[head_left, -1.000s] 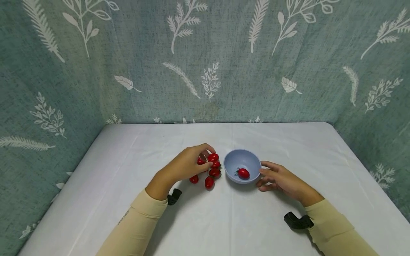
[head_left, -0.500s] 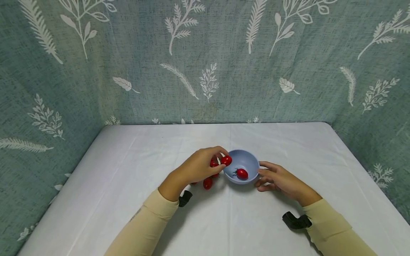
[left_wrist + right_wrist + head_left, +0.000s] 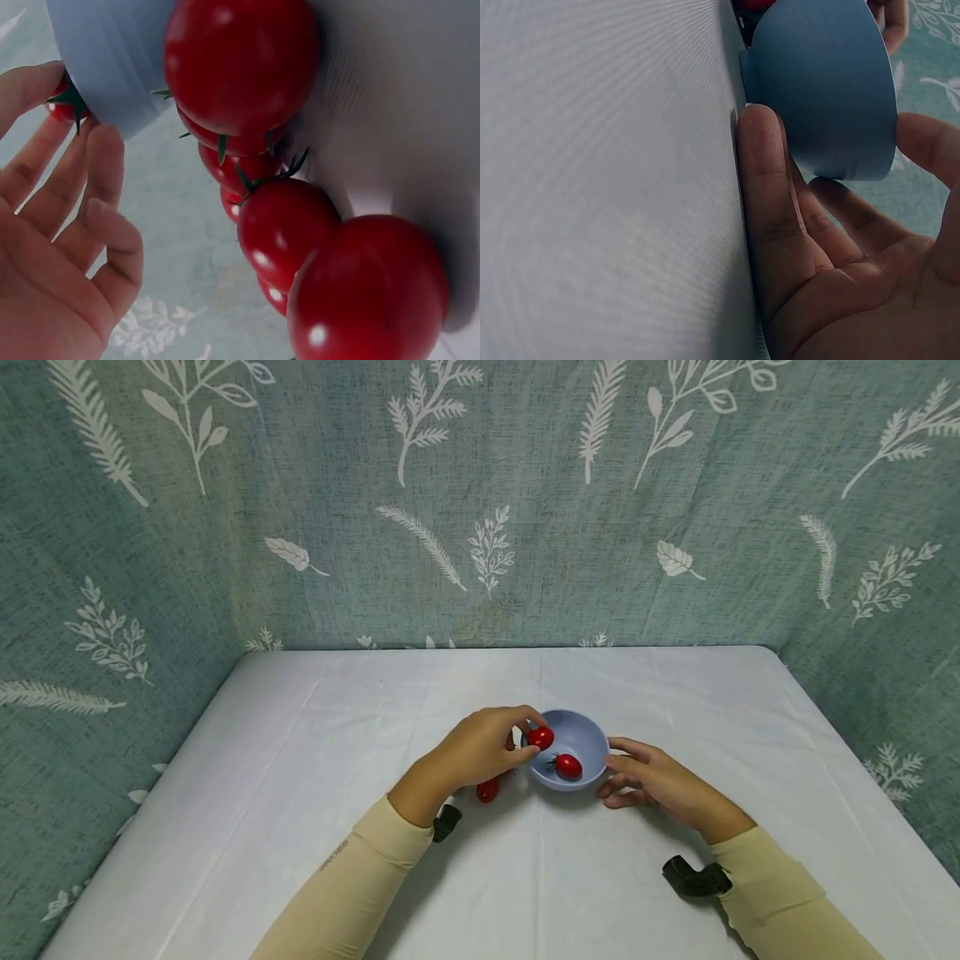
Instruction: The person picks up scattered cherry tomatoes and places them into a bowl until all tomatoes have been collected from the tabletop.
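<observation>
My left hand pinches a red cherry tomato between thumb and fingertips, over the left rim of the light blue bowl. In the left wrist view, green sepals show on the pinched cherry tomato, close to the bowl's side. Another cherry tomato with a green top lies inside the bowl. At the bowl's right side is my right hand, its fingers loosely extended. The right wrist view shows the thumb at the rim and fingertips against the outer wall of the bowl.
Several more cherry tomatoes lie clustered on the white tablecloth left of the bowl, mostly hidden by my left hand in the head view. A green leaf-patterned cloth hangs along the table's back and sides.
My left hand has lifted a cherry tomato from the cluster and moved right with it to over the bowl's rim. My right hand has stayed at the bowl.
</observation>
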A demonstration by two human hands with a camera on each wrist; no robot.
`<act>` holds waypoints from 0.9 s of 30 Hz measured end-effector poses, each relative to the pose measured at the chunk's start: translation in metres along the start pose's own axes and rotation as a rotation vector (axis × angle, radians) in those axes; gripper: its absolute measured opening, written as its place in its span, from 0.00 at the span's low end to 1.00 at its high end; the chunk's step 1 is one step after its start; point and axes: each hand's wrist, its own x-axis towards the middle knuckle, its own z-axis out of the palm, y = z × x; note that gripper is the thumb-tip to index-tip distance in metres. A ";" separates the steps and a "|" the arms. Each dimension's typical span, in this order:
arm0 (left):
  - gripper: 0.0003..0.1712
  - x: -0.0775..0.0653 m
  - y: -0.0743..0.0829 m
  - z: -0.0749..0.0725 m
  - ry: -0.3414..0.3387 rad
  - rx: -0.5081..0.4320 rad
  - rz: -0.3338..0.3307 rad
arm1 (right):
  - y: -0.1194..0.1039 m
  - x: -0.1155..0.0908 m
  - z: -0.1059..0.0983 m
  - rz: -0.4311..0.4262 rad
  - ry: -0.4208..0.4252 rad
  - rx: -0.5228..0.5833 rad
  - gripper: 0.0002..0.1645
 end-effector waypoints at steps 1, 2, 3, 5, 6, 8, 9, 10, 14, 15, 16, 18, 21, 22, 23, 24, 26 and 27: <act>0.20 0.001 0.000 0.001 -0.001 0.003 -0.002 | 0.000 0.000 0.000 -0.001 0.000 -0.001 0.43; 0.20 0.002 0.001 0.001 -0.002 0.007 -0.005 | 0.000 0.000 -0.001 -0.002 0.001 -0.001 0.43; 0.20 0.003 0.001 0.002 -0.005 0.011 -0.008 | 0.000 0.000 -0.001 -0.001 0.002 -0.002 0.43; 0.20 0.005 0.002 0.004 -0.011 0.015 -0.012 | 0.001 0.000 -0.001 0.001 0.003 -0.002 0.43; 0.20 0.007 0.002 0.005 -0.013 0.015 -0.014 | 0.001 0.000 -0.001 0.003 0.004 -0.002 0.43; 0.20 0.009 0.002 0.006 -0.021 0.020 -0.021 | 0.001 0.000 -0.002 0.007 0.005 0.001 0.43; 0.20 0.011 0.002 0.007 -0.024 0.020 -0.025 | 0.001 0.000 -0.002 0.008 0.004 0.001 0.43; 0.20 0.012 0.002 0.008 -0.026 0.021 -0.025 | 0.001 0.000 -0.002 0.008 0.003 0.003 0.42; 0.20 0.017 0.002 0.010 -0.034 0.036 -0.015 | 0.001 0.000 -0.002 0.005 0.000 0.006 0.42; 0.20 0.018 0.001 0.011 -0.037 0.040 -0.011 | 0.001 0.000 -0.002 0.005 0.000 0.005 0.42; 0.21 0.019 0.001 0.011 -0.040 0.046 -0.006 | 0.001 0.000 -0.002 0.005 0.001 0.007 0.42; 0.21 0.021 0.000 0.012 -0.050 0.054 -0.007 | 0.001 0.001 -0.002 0.005 0.000 0.009 0.43; 0.21 0.023 0.000 0.014 -0.066 0.068 -0.010 | 0.002 0.001 -0.002 0.006 -0.003 0.013 0.43; 0.21 0.024 0.000 0.015 -0.068 0.076 -0.009 | 0.002 0.001 -0.002 0.004 -0.004 0.014 0.43; 0.20 0.024 0.001 0.015 -0.069 0.086 -0.009 | 0.002 0.001 -0.002 0.002 -0.006 0.014 0.43; 0.20 0.024 0.002 0.015 -0.068 0.098 -0.008 | 0.003 0.001 -0.002 0.000 -0.006 0.013 0.43; 0.20 0.025 0.003 0.016 -0.063 0.118 -0.009 | 0.003 0.001 -0.002 -0.003 -0.006 0.011 0.43; 0.20 0.026 0.004 0.016 -0.061 0.128 -0.010 | 0.003 0.001 -0.002 -0.005 -0.006 0.010 0.43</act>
